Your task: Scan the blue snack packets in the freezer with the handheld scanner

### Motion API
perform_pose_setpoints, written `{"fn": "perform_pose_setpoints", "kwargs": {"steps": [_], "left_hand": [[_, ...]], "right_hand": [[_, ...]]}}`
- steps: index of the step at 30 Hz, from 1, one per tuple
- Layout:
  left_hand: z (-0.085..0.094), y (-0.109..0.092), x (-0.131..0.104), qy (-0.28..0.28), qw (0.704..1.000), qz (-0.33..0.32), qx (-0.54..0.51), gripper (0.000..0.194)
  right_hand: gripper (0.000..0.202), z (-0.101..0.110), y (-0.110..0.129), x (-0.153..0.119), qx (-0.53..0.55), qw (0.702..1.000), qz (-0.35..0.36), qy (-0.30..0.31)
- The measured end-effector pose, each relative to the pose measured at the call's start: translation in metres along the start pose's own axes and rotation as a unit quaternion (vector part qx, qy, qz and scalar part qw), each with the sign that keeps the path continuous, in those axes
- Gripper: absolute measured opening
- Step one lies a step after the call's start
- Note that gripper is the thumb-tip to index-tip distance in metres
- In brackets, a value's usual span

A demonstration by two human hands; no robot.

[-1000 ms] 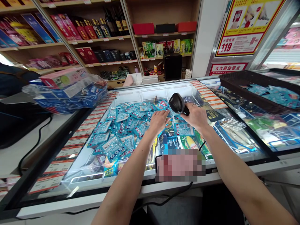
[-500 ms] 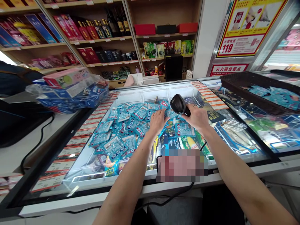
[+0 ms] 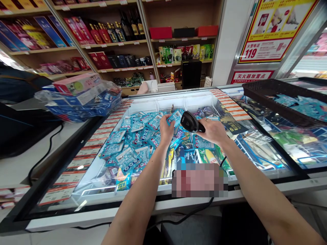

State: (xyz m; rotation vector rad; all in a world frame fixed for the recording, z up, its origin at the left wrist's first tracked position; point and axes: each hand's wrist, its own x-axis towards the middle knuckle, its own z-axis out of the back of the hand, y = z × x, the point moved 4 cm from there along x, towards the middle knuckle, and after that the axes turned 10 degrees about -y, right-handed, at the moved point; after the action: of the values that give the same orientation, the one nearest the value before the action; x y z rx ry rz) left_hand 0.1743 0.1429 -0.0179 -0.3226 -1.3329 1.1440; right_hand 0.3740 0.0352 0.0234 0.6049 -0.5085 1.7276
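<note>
My left hand (image 3: 166, 128) is closed on the edge of a light-blue packet (image 3: 176, 116), held tilted up with its printed label side showing. In my right hand (image 3: 213, 131) is a black barcode scanner (image 3: 189, 121), gripped by its handle. The scanner's head points left, close beside the packet. Under both hands spreads a pile of similar blue packets (image 3: 127, 159) on the freezer's glass top (image 3: 89, 170). Another blue packet (image 3: 203, 142) lies apart from the pile, below my right hand.
Boxes in clear plastic (image 3: 81, 102) stand at the left. A dark brown basket (image 3: 265, 102) with blue packets sits on the right. A blurred-out device (image 3: 200, 180) lies at the freezer's front edge, with a black cable (image 3: 189, 214) below. Stocked shelves (image 3: 117, 44) line the back.
My left hand has picked a blue packet up from the pile and tilted it. The scanner has dipped and turned left toward the packet.
</note>
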Motion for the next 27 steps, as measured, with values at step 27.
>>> {"fn": "perform_pose_setpoints", "kwargs": {"steps": [27], "left_hand": [[0.004, -0.013, -0.003, 0.000, 1.000, 0.015, -0.004, 0.028]], "right_hand": [[0.037, -0.003, -0.001, 0.000, 0.012, 1.000, 0.008, 0.012]]}}
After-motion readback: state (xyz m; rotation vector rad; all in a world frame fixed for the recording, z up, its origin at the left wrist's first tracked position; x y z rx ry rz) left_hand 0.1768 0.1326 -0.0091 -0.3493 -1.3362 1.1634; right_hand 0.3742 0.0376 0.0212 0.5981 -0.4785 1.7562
